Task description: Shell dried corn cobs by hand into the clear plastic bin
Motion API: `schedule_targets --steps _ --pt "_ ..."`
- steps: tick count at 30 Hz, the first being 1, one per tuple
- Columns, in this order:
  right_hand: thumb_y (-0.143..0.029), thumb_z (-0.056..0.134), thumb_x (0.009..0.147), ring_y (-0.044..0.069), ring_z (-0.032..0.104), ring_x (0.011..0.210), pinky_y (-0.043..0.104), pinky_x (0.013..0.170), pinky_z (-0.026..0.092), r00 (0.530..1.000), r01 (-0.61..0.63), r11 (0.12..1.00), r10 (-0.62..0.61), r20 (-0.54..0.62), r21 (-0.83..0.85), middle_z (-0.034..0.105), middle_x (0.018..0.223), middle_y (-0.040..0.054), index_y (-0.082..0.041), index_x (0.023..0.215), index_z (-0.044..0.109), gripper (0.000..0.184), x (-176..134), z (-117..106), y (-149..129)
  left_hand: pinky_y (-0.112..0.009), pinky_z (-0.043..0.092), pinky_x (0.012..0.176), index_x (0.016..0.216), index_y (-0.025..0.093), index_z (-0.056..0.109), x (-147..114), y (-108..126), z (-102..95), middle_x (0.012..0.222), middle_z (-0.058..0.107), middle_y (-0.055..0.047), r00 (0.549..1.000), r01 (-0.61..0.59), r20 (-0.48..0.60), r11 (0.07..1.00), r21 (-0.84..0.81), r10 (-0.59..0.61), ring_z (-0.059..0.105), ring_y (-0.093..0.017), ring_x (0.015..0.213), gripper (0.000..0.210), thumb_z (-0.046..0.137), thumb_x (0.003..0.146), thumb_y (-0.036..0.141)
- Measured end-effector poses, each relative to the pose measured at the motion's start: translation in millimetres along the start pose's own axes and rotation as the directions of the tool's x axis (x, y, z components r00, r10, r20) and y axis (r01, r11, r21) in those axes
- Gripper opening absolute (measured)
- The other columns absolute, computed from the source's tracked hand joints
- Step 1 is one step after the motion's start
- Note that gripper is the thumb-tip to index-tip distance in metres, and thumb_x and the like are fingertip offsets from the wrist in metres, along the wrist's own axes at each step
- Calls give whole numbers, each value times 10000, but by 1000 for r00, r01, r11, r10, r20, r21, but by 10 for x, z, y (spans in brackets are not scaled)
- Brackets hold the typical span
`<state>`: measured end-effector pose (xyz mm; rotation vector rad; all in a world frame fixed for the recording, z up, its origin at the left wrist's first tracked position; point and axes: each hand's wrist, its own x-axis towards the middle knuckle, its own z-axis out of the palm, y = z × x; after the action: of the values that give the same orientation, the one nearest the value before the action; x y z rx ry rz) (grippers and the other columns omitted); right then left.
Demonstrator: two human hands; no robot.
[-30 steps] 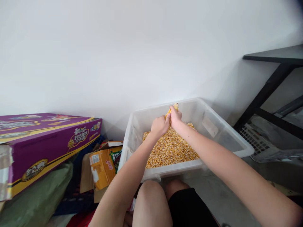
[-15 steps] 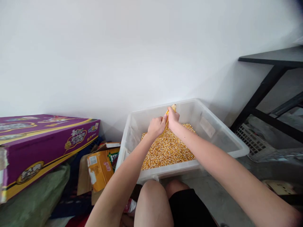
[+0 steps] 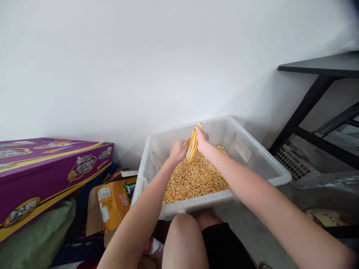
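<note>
An ear of corn (image 3: 192,148) slants above a large translucent plastic tub (image 3: 196,202). Yellow kernels cover much of it, while a pale patch without kernels shows near its lower end. My right hand (image 3: 202,139) is closed round the upper part, with the tip sticking out above the fingers. At the left side of the ear, my left hand (image 3: 178,150) is closed with its thumb against the cob; its other fingers are partly hidden. Beneath both hands, loose corn kernels (image 3: 196,179) lie over the tub's bottom.
A purple printed carton (image 3: 56,175) stands at left, above a green sack (image 3: 42,235). Between carton and tub lies a torn orange box (image 3: 113,203). To the right are a black-framed table (image 3: 322,67) and a white plastic basket (image 3: 297,166). A white wall rises behind the tub.
My left hand has shifted a little down and left along the ear, baring more of its side. A pale patch now shows there. The view has shifted slightly.
</note>
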<state>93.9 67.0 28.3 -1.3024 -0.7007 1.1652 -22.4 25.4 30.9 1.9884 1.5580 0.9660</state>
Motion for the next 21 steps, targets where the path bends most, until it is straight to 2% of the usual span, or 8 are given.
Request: schedule_targets --steps 3,5,8,12,18,21 --pt "-427 588 677 151 530 583 253 470 437 991 -108 985 118 -68 135 516 648 4 -187 801 528 276 7 13 -34 -267 383 631 549 162 583 36 -15 -9 499 524 -39 996 87 -9 992 -87 -88 561 -199 604 551 378 844 579" --pt "-410 608 665 145 529 598 246 484 435 993 -91 982 102 -60 165 524 662 1 -190 784 528 263 -31 38 -37 -281 394 681 581 172 600 19 25 3 538 564 -64 990 133 -32 987 -90 -136 597 -245 713 516 428 814 598" --pt "-375 636 635 130 510 598 233 486 423 995 -87 975 95 -29 205 521 667 -5 -190 740 516 244 -141 89 -39 -309 393 757 588 185 582 -38 108 28 647 618 -120 984 167 -69 986 3 -166 599 -309 878 500 483 758 644" --pt "-322 628 622 116 465 580 226 471 394 996 -60 973 74 -57 221 495 633 -18 -199 677 487 196 -264 140 -62 -331 391 794 622 175 607 -85 176 10 713 643 -167 993 91 -84 983 161 -78 602 -323 903 585 377 783 688" --pt "-256 602 600 103 406 523 231 423 338 995 8 960 19 -95 281 447 568 -38 -206 590 439 171 -237 133 -39 -305 403 723 736 143 686 -79 246 -52 782 678 -174 998 -52 63 899 436 27 634 -268 813 776 86 882 614" --pt "-234 601 585 100 402 518 230 419 336 997 3 954 21 -75 299 444 559 -44 -204 583 451 153 -231 116 -33 -293 397 695 742 143 695 -77 257 -74 777 680 -174 994 -98 97 866 490 57 638 -254 793 799 51 892 592"
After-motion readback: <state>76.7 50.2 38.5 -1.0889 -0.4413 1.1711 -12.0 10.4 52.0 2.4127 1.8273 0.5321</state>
